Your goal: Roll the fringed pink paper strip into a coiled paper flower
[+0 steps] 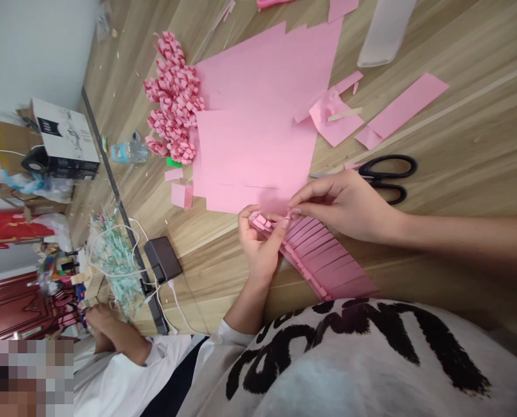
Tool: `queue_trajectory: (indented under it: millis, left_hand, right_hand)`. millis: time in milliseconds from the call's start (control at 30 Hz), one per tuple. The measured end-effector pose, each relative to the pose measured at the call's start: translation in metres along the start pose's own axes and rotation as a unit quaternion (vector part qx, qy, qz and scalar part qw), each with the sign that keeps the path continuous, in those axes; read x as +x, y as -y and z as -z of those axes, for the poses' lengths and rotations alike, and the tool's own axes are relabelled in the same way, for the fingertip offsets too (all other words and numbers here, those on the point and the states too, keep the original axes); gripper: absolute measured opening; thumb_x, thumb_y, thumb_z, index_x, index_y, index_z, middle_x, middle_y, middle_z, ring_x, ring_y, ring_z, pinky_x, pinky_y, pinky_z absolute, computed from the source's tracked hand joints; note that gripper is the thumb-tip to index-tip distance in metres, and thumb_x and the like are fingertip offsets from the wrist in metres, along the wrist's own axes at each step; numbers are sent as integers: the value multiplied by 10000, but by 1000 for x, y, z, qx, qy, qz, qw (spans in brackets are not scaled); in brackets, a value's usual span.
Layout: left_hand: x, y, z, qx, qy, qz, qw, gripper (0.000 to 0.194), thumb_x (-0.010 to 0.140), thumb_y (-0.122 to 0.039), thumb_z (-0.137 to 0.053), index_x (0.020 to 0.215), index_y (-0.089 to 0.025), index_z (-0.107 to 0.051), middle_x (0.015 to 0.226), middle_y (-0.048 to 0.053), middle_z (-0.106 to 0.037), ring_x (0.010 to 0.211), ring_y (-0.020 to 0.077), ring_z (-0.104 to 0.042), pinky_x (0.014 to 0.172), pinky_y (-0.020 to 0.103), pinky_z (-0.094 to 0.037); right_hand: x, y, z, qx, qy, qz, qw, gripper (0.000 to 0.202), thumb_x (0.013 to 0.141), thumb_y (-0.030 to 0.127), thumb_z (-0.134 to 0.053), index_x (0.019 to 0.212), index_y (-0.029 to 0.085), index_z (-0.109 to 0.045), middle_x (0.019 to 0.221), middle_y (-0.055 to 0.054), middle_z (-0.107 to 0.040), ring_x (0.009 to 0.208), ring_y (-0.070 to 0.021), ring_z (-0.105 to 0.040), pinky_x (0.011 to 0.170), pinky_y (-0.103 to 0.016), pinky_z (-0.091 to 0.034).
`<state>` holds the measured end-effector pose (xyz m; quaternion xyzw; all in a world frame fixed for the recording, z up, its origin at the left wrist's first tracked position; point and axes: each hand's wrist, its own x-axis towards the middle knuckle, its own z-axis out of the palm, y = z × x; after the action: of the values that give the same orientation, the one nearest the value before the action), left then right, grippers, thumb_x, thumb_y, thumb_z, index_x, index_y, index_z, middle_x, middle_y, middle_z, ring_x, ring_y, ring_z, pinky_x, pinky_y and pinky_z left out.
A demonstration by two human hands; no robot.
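A pink paper strip, cut into a fringe, slants from my hands down toward my shirt. Along its left edge runs a row of small folded loops. My left hand is closed on that edge, thumb on top. With thumb and forefinger, my right hand pinches one fringe tip close to my left thumb. Just beyond both hands lie large pink paper sheets. Black-handled scissors rest beside my right hand, their blades partly hidden behind it.
Curled pink paper flowers are heaped left of the sheets. Pink offcuts and a clear plastic piece lie at the upper right. A bottle, a black box with cables and a co-worker's arm are on the left.
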<state>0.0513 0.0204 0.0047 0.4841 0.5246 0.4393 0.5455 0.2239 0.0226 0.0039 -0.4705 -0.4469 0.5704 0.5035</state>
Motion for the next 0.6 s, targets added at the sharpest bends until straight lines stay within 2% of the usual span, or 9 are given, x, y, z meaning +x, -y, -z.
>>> queue_trajectory:
  millis: [300, 400, 600]
  left_hand:
    - [0, 1, 0, -14, 9, -8, 1000, 522, 707, -264, -873, 1059, -239, -489, 729, -82, -695, 690, 55, -675, 765, 194, -546]
    - [-1, 1, 1, -18, 20, -28, 999, 500, 721, -240, -863, 1059, -238, -495, 727, -81, -700, 692, 48, -676, 763, 183, -544]
    - [-1, 2, 1, -13, 23, -39, 999, 478, 736, -229, -850, 1062, -237, -500, 729, -75, -702, 694, 49, -675, 758, 182, -537]
  right_hand:
    - [-1, -3, 0, 23, -9, -6, 1000, 46, 708, 203, -741, 718, 181, -781, 702, -26, -770, 638, -141, -693, 611, -253, -537]
    - [0, -2, 0, 22, -11, -5, 1000, 44, 706, 210, -739, 705, 186, -776, 690, -18, -764, 627, -132, -684, 604, -247, -536]
    - [0, -2, 0, 14, -4, -1, 1000, 71, 714, 248, -739, 721, 193, -784, 713, -22, -775, 645, -152, -694, 615, -272, -542]
